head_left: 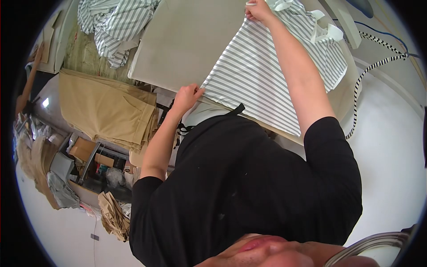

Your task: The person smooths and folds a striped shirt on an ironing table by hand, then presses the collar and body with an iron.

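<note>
A white shirt with dark stripes (pixel 262 75) lies spread over a pale padded board (pixel 178 44), one straight edge running diagonally between my hands. My left hand (pixel 188 98) is closed at the shirt's near left corner, its fingertips pinching the fabric by the board's front edge. Farther up, my right hand (pixel 259 10) is closed on the far end of the same edge, with the forearm reaching across the shirt. White plain pieces, perhaps collar or cuffs (pixel 327 33), stand up at the shirt's far right side.
Striped fabric (pixel 122 29) is heaped at the upper left. Folded tan garments (pixel 104 107) lie left of the board. A black-and-white cord (pixel 356 98) hangs at the right beside a pale metal post (pixel 342 22). Boxes and bags fill a shelf (pixel 100 162) at lower left.
</note>
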`<state>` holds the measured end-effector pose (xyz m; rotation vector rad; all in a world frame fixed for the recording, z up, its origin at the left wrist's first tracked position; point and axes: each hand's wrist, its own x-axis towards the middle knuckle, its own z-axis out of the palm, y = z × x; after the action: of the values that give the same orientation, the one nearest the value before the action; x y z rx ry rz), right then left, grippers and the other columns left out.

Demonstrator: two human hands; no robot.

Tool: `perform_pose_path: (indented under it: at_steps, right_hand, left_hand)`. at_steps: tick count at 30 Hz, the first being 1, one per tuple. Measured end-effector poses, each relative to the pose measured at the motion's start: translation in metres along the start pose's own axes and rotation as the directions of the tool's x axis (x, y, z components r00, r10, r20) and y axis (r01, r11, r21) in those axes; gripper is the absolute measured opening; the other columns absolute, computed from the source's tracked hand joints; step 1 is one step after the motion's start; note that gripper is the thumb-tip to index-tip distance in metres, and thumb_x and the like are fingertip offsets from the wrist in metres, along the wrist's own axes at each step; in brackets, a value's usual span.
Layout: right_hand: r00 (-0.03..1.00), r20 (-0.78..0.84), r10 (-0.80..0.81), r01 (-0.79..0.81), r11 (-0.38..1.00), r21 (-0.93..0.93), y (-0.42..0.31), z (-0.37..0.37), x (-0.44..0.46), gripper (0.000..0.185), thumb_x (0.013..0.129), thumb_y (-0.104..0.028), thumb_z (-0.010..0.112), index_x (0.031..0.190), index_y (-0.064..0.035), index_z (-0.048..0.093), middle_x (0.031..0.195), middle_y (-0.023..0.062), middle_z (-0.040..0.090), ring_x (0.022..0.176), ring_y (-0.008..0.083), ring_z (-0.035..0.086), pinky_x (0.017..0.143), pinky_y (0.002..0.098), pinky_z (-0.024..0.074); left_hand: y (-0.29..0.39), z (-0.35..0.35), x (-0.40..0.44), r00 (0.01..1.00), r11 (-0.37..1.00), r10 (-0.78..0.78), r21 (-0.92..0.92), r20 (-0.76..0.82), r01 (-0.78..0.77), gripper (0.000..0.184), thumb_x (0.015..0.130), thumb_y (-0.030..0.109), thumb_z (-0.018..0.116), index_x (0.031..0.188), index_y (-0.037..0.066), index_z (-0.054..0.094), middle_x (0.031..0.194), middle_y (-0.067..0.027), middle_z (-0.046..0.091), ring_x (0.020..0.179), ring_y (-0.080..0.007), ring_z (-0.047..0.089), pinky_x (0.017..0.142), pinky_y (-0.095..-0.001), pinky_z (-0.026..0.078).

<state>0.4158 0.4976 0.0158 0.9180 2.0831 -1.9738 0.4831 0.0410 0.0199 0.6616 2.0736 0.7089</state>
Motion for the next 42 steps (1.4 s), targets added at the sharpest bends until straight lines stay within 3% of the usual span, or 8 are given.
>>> perform_pose_path:
  at_steps: [5, 8, 14, 19, 23, 28, 33, 42]
  right_hand:
    - [0.946, -0.246, -0.212, 0.084, 0.892, -0.444, -0.002, 0.015, -0.053, 0.04, 0.095, -0.017, 0.064, 0.13, 0.0006, 0.059, 0.09, 0.0194, 0.073, 0.074, 0.0286, 0.072, 0.065, 0.0406, 0.0585]
    - [0.93, -0.209, -0.301, 0.096, 0.75, -0.655, 0.046, -0.003, -0.122, 0.034, 0.096, -0.023, 0.06, 0.125, -0.0064, 0.064, 0.086, 0.0082, 0.074, 0.078, 0.0292, 0.071, 0.072, 0.0417, 0.0556]
    - [0.837, -0.527, -0.146, -0.24, 0.768, -0.594, 0.193, -0.031, -0.346, 0.031, 0.094, -0.018, 0.065, 0.124, -0.0074, 0.064, 0.096, 0.0111, 0.072, 0.088, 0.0303, 0.07, 0.078, 0.0423, 0.0554]
    - [0.383, -0.921, 0.07, -0.677, 0.699, -0.228, 0.307, -0.048, -0.54, 0.03, 0.091, -0.018, 0.068, 0.119, -0.008, 0.065, 0.106, 0.0158, 0.07, 0.105, 0.0335, 0.067, 0.089, 0.0439, 0.0536]
    - [0.227, -0.936, 0.27, -0.701, 0.712, 0.035, 0.382, -0.075, -0.642, 0.036, 0.089, -0.02, 0.07, 0.123, -0.0093, 0.064, 0.115, 0.0155, 0.067, 0.103, 0.0355, 0.066, 0.09, 0.0444, 0.0535]
    - [0.348, -0.907, 0.238, -0.465, 0.884, 0.054, 0.411, -0.087, -0.671, 0.038, 0.088, -0.018, 0.07, 0.125, -0.009, 0.065, 0.109, 0.014, 0.067, 0.099, 0.0352, 0.067, 0.088, 0.0436, 0.0543]
    - [0.509, -0.792, -0.337, -0.258, 0.818, -0.514, 0.389, -0.109, -0.668, 0.029, 0.088, -0.014, 0.07, 0.116, -0.0085, 0.068, 0.098, 0.0101, 0.067, 0.092, 0.0331, 0.067, 0.08, 0.0431, 0.0554]
    - [0.699, -0.624, -0.35, -0.038, 0.853, -0.521, 0.414, -0.127, -0.673, 0.022, 0.09, -0.013, 0.064, 0.111, -0.0111, 0.07, 0.097, 0.0076, 0.064, 0.092, 0.0297, 0.065, 0.078, 0.0431, 0.0541]
  left_hand:
    - [0.005, 0.002, -0.002, 0.998, 0.998, -0.022, 0.053, -0.063, 0.026, 0.04, 0.096, 0.037, 0.07, 0.086, -0.002, 0.067, 0.074, -0.0209, 0.068, 0.071, -0.0426, 0.066, 0.063, -0.0472, 0.051]
    - [0.006, 0.004, -0.005, 0.996, 0.995, -0.046, 0.09, -0.077, 0.053, 0.041, 0.096, 0.038, 0.07, 0.087, -0.002, 0.067, 0.076, -0.021, 0.068, 0.073, -0.0428, 0.067, 0.065, -0.047, 0.051]
    - [0.003, 0.009, 0.004, 0.999, 0.975, -0.009, 0.221, -0.042, 0.018, 0.042, 0.096, 0.04, 0.071, 0.09, -0.001, 0.069, 0.079, -0.0223, 0.069, 0.073, -0.0396, 0.068, 0.067, -0.0459, 0.052]
    - [-0.015, 0.006, 0.015, 0.997, 0.956, 0.073, 0.283, 0.024, -0.077, 0.042, 0.096, 0.04, 0.072, 0.091, -0.001, 0.07, 0.079, -0.0208, 0.071, 0.074, -0.0387, 0.068, 0.069, -0.0471, 0.052]
    - [0.03, 0.019, 0.013, 0.987, 0.886, 0.114, 0.462, -0.111, -0.051, 0.038, 0.097, 0.037, 0.071, 0.101, 0.0, 0.07, 0.081, -0.0167, 0.072, 0.072, -0.0315, 0.068, 0.069, -0.0438, 0.053]
    - [0.125, 0.102, 0.018, 0.94, 0.888, 0.195, 0.457, -0.28, -0.049, 0.037, 0.097, 0.035, 0.071, 0.113, 0.002, 0.068, 0.088, -0.0137, 0.074, 0.078, -0.0237, 0.07, 0.069, -0.0377, 0.054]
    - [0.278, 0.249, 0.062, 0.916, 0.861, 0.399, 0.332, 0.026, -0.385, 0.035, 0.095, 0.031, 0.074, 0.117, 0.004, 0.069, 0.093, -0.0138, 0.075, 0.085, -0.0237, 0.073, 0.077, -0.0362, 0.056]
    - [0.526, 0.424, 0.186, 0.728, 0.516, 0.57, 0.524, 0.38, -0.677, 0.043, 0.096, 0.03, 0.065, 0.133, 0.008, 0.063, 0.095, -0.0151, 0.076, 0.087, -0.0304, 0.074, 0.082, -0.044, 0.057]
